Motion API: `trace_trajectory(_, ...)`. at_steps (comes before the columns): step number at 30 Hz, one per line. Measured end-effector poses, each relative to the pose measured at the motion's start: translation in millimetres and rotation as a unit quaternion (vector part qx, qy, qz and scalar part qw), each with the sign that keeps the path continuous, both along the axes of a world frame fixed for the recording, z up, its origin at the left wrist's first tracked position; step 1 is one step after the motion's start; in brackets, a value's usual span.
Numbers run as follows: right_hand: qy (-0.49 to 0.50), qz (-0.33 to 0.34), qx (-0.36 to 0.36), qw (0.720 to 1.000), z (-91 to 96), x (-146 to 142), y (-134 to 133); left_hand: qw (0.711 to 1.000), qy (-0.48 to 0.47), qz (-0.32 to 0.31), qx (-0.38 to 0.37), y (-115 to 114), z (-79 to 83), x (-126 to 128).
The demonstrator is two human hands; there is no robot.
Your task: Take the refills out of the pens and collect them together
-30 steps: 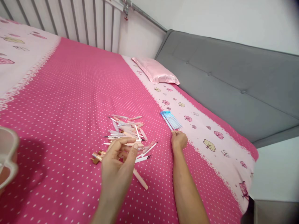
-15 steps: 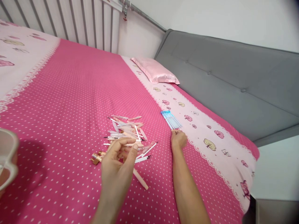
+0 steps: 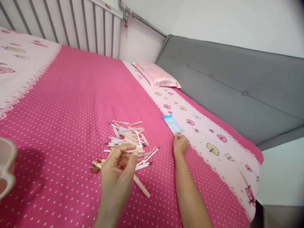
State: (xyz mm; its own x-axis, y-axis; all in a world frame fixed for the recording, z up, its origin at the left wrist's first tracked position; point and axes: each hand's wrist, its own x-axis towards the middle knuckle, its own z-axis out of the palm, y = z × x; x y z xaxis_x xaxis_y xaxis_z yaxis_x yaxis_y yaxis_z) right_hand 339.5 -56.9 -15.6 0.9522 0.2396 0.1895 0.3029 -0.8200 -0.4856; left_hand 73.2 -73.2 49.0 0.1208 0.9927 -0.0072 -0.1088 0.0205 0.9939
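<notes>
A row of light-blue pens (image 3: 173, 124) with brighter blue tops lies side by side on the bed. At the near end of that row my right hand (image 3: 180, 144) has its fingers closed on the tip of a pen. My left hand (image 3: 122, 161) hovers above a loose pile of pens and refills (image 3: 125, 134), fingers curled, thumb apart from them, nothing visible between them. The pile mixes white, clear, pink and peach pieces. Nearer to me, a peach pen (image 3: 142, 186) sticks out past my left hand, and gold-brown pieces (image 3: 95, 166) lie left of it.
Under everything is a pink dotted bedspread (image 3: 78, 104) with pale printed bands. A white-rimmed container (image 3: 8, 164) is cut off at the left edge. A pink pillow (image 3: 156, 75) rests by the grey headboard (image 3: 228, 76). White slats (image 3: 71, 25) stand along the far side.
The view has tilted slightly, so the bed and pens sit a little lower. Both hands keep nearly the same place over the bed and the same pose.
</notes>
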Motion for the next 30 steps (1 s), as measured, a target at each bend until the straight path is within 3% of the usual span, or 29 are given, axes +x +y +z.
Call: trace_trajectory(30,0.024,-0.001,0.031,0.999,0.4,0.2,1.3,0.999,0.028,0.011,-0.021,4.6,-4.9,0.9)
